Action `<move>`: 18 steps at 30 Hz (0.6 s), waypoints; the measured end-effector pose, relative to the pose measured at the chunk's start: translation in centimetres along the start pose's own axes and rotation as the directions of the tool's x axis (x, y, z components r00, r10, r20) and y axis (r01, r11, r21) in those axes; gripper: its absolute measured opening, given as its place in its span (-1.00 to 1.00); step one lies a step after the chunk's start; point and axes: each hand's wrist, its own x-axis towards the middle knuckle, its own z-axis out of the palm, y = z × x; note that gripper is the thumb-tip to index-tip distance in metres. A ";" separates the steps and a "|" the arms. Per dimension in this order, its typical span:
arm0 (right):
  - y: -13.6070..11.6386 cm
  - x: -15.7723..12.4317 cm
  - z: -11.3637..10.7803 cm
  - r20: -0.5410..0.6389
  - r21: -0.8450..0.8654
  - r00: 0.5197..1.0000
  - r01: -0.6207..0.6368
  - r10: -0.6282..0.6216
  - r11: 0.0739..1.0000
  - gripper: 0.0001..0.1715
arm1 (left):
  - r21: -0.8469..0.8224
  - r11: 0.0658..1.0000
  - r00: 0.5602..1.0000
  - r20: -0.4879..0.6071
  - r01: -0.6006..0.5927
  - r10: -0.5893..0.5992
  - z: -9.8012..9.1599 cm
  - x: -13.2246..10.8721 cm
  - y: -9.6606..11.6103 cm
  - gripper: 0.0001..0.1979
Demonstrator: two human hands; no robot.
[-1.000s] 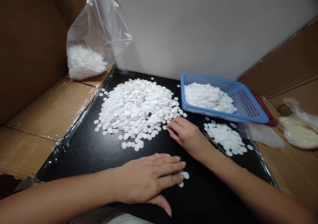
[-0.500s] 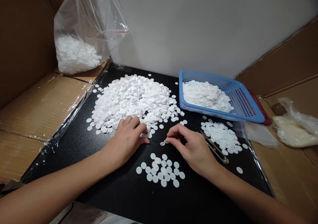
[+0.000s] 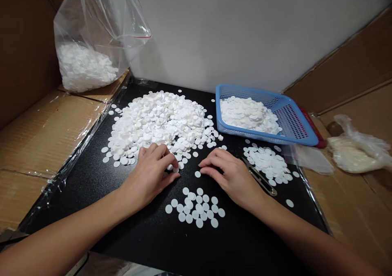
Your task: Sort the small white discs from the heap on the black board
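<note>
At the near edge of a large heap of white discs (image 3: 159, 116) is my left hand (image 3: 150, 172), palm down with curled fingers. A white disc (image 3: 175, 170) shows between its thumb and index finger. To the right, my right hand (image 3: 229, 176) rests low over the black table, thumb and index finger slightly apart with nothing visible between them. One loose disc (image 3: 197, 174) lies flat by its fingertips. Several separate discs (image 3: 199, 208) are spread in front of both hands. The palm sides of both hands are hidden.
Behind my right hand stands a blue basket (image 3: 266, 136) holding more discs. A smaller disc pile (image 3: 269, 163) and metal tweezers (image 3: 265, 182) lie beside that hand. A clear bag (image 3: 88, 67) of white pieces sits back left; another plastic bag (image 3: 357, 153) is at the right.
My right thumb and index finger have parted from their pinch at a disc. My left thumb has drawn in slightly. The whole view has shifted a little.
</note>
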 end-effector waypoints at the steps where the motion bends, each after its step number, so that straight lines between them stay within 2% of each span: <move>1: -0.2 0.0 0.0 0.016 -0.008 1.000 0.016 -0.015 1.000 -0.92 | 0.001 1.000 1.000 -0.003 -0.012 0.012 0.0 -0.1 0.1 -0.94; 6: -0.5 0.2 0.1 0.096 -0.029 0.995 0.004 -0.001 1.000 -0.84 | 0.002 0.998 0.998 0.010 -0.059 0.059 0.6 -0.2 0.9 -0.94; 10: -0.3 0.2 0.3 0.023 -0.044 0.996 0.093 -0.092 0.995 -0.80 | -0.031 0.996 0.995 0.042 -0.085 0.086 0.9 -0.1 1.1 -0.90; 12: -0.3 0.1 0.4 0.030 -0.051 0.988 0.151 -0.149 0.987 -0.78 | -0.052 0.995 0.995 0.036 -0.089 0.091 0.8 0.0 0.9 -0.89; 15: -0.2 -0.1 0.6 0.075 -0.047 0.982 0.178 -0.174 0.983 -0.79 | -0.051 0.998 0.999 -0.029 -0.031 0.030 0.3 0.3 0.4 -0.93; 18: 0.0 -0.1 0.5 0.072 -0.071 0.989 0.137 -0.131 0.988 -0.86 | -0.031 0.999 0.995 -0.097 0.032 -0.035 -0.1 0.6 -0.1 -0.87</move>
